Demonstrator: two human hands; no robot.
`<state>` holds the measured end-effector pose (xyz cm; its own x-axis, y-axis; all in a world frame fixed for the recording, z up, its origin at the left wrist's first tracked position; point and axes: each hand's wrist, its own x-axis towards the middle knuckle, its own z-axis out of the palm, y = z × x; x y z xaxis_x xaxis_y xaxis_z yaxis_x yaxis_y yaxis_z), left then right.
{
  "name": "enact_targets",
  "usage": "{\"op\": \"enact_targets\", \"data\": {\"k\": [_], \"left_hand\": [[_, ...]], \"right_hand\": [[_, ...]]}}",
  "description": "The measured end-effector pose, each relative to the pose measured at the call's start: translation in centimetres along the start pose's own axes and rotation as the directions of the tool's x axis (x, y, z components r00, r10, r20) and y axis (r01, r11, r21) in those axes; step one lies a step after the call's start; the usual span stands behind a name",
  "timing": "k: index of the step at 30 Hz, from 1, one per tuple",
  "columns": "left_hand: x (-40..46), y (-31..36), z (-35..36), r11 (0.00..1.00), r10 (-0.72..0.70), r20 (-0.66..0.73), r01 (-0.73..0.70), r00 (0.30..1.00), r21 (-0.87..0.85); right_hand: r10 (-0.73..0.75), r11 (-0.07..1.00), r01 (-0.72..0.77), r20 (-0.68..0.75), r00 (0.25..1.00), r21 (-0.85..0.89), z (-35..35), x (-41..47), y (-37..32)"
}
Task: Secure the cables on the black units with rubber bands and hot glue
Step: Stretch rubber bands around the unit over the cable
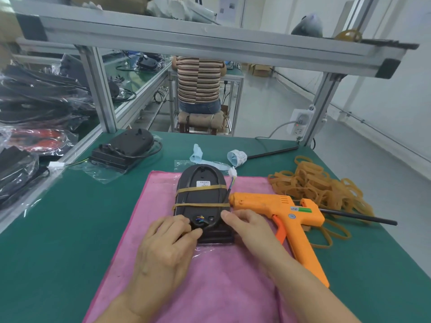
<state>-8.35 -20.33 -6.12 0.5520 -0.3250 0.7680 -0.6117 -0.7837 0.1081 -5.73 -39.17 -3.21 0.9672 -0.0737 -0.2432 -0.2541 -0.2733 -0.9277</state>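
A black unit (201,194) lies face down on a pink cloth (210,287), with two tan rubber bands (200,205) stretched across it and its black cable (227,194) running along the right side to a white connector (232,171). My left hand (168,243) rests on the unit's near left corner, its fingers pinching the cable loop by the coloured wires (200,220). My right hand (245,226) touches the near right edge, fingers curled against the cable. An orange hot glue gun (286,217) lies on the cloth just right of the unit.
A heap of loose rubber bands (319,185) sits right of the gun. A second black unit (126,148) lies on plastic at the back left. Blue tape strips (236,157) and a black rod (272,152) lie behind. Bagged cables (35,108) pile up left. A person sits beyond the frame.
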Motion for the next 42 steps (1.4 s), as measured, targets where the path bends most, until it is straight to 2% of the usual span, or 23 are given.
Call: {"op": "enact_targets", "data": {"k": [8, 11, 13, 15, 17, 19, 21, 25, 29, 31, 35, 39, 42], "left_hand": [[1.5, 1.6, 1.5, 0.959, -0.275, -0.068, 0.269, 0.959, -0.088], [1.8, 1.5, 1.9, 0.959, -0.277, -0.102, 0.268, 0.955, -0.095], [1.9, 1.4, 2.0, 0.975, -0.217, -0.096, 0.212, 0.972, -0.060], [1.9, 1.5, 2.1, 0.990, -0.137, -0.088, 0.138, 0.987, 0.006], [1.9, 1.6, 2.1, 0.994, -0.092, -0.079, 0.097, 0.993, 0.056], [1.9, 1.5, 2.0, 0.992, -0.086, -0.078, 0.092, 0.993, 0.082], [2.0, 1.5, 2.0, 0.992, -0.087, -0.076, 0.094, 0.993, 0.090], [2.1, 1.8, 1.8, 0.993, -0.063, -0.068, 0.070, 0.996, 0.098], [2.0, 1.6, 1.3, 0.991, -0.002, -0.052, 0.009, 0.999, 0.136], [1.8, 1.3, 1.2, 0.993, 0.015, -0.037, -0.011, 0.999, 0.114], [1.1, 0.8, 0.8, 0.999, 0.022, -0.012, -0.022, 1.000, -0.037], [0.5, 1.1, 0.8, 0.999, 0.036, -0.007, -0.036, 0.999, -0.010], [-0.2, 1.1, 0.8, 0.997, 0.065, 0.020, -0.065, 0.998, 0.035]], "right_hand": [[0.088, 0.976, -0.110, 0.119, 0.989, 0.188, 0.9, 0.0, -2.0], [0.084, 0.981, -0.097, 0.082, 0.993, 0.168, 1.2, 0.3, -2.2], [0.059, 0.997, -0.061, 0.044, 0.997, 0.043, 1.2, 0.7, -2.0], [-0.078, 0.969, 0.069, -0.027, 0.997, -0.237, 1.2, 0.6, -1.6], [-0.346, 0.876, 0.314, -0.024, 0.938, -0.367, 0.8, 0.3, -1.1], [-0.534, 0.772, 0.526, 0.086, 0.841, -0.357, 0.0, 0.2, -0.7], [-0.586, 0.690, 0.627, 0.229, 0.777, -0.362, -0.6, 0.1, -0.6], [-0.673, 0.477, 0.757, 0.369, 0.641, -0.446, -0.7, 0.5, -1.3], [-0.694, 0.344, 0.841, 0.490, 0.527, -0.417, -0.7, 1.0, -1.8], [-0.724, 0.314, 0.861, 0.486, 0.490, -0.401, -0.8, 1.0, -1.8], [-0.755, 0.265, 0.873, 0.474, 0.452, -0.410, -0.8, 1.3, -1.8], [-0.837, 0.161, 0.866, 0.399, 0.374, -0.474, -0.3, 0.7, -0.8], [-0.843, 0.138, 0.864, 0.401, 0.359, -0.484, -0.3, 0.4, -0.4]]}}
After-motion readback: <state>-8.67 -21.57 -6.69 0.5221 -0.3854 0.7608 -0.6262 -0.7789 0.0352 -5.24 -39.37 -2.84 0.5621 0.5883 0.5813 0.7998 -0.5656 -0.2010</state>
